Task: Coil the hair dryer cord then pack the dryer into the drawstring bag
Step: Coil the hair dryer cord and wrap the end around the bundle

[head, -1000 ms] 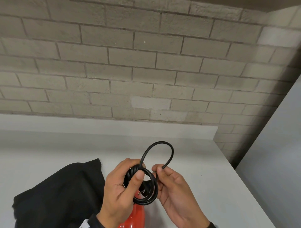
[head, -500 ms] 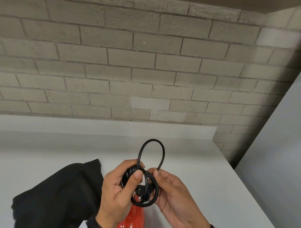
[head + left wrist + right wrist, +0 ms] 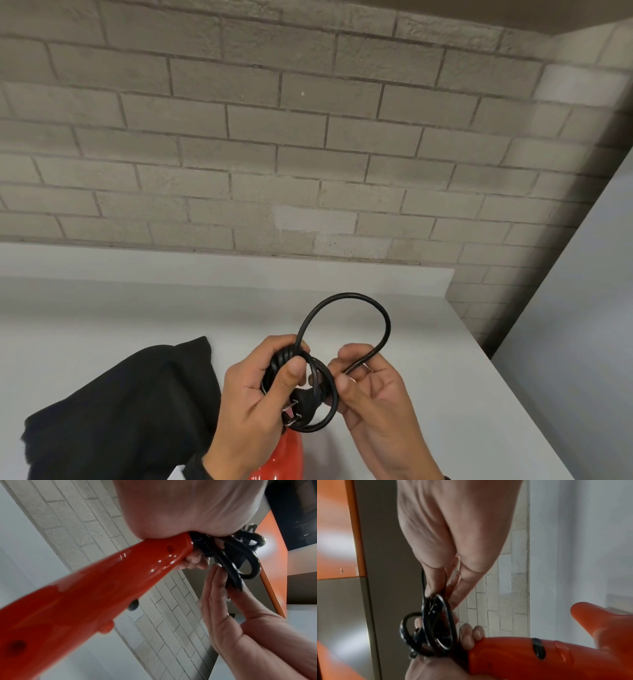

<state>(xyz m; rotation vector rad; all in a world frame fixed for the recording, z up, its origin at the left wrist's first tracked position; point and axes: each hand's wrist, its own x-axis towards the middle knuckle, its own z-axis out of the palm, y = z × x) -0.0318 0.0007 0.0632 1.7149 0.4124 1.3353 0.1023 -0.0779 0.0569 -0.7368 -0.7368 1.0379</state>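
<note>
In the head view my left hand [image 3: 287, 359] grips the coiled black cord [image 3: 325, 411] together with the end of the red hair dryer [image 3: 284, 459], which hangs below my hands. The plug [image 3: 305, 404] lies across the coil with its prongs showing. My right hand [image 3: 346, 368] pinches the loose loop [image 3: 346, 294] that stands up above the coil. The black drawstring bag [image 3: 130, 411] lies crumpled on the table to the left. The left wrist view shows the dryer's handle [image 3: 85, 595] running into my palm. In the right wrist view the coil [image 3: 436, 626] sits at the handle's [image 3: 539, 660] end.
The white table [image 3: 102, 308] runs back to a low ledge under a grey brick wall [image 3: 308, 137]. Its right edge falls off beside a pale panel [image 3: 582, 308]. An orange cabinet edge [image 3: 274, 561] shows in the wrist views.
The loose loop above the coil has widened as my right hand drew its strand to the right. The plug now shows across the coil. My left hand keeps its grip.
</note>
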